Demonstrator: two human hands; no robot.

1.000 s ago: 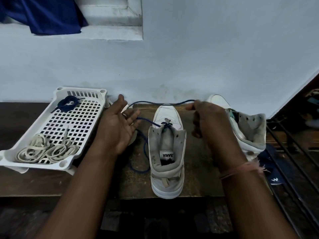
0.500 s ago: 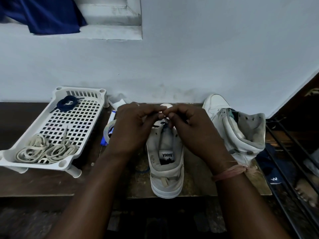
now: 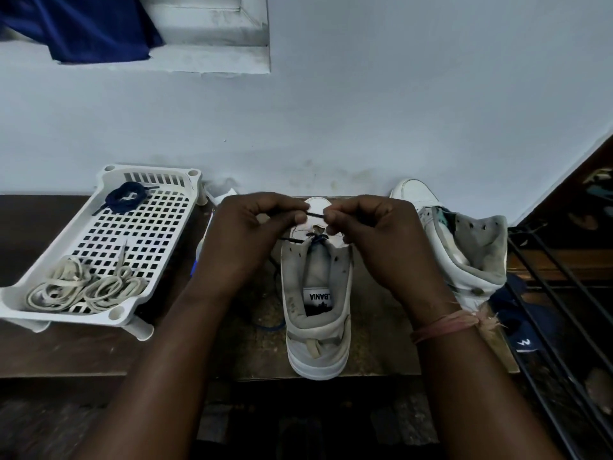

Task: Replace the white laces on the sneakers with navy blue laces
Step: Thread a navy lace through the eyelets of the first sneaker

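**Colours on the bench**

White sneaker [image 3: 316, 293] with grey lining, threaded with a navy lace [image 3: 315, 215]. White grid-holed tray [image 3: 109, 247] holds cream laces [image 3: 83, 287] and a navy coil [image 3: 126, 195]. Brown bench [image 3: 66, 346], pale blue wall [image 3: 365, 121], blue cloth [image 3: 83, 24].

You have a perforated white plastic tray [image 3: 99, 180] at left, a worn leather-look sneaker [image 3: 316, 327] at centre, on rough wood [image 3: 66, 340].

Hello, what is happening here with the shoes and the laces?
A person is putting a navy lace into the middle sneaker. The left hand and the right hand both pinch the lace above the toe end, where it passes only through the front eyelets. The other sneaker, on the right, shows no lace. The old white laces and a second navy lace lie in the white tray.
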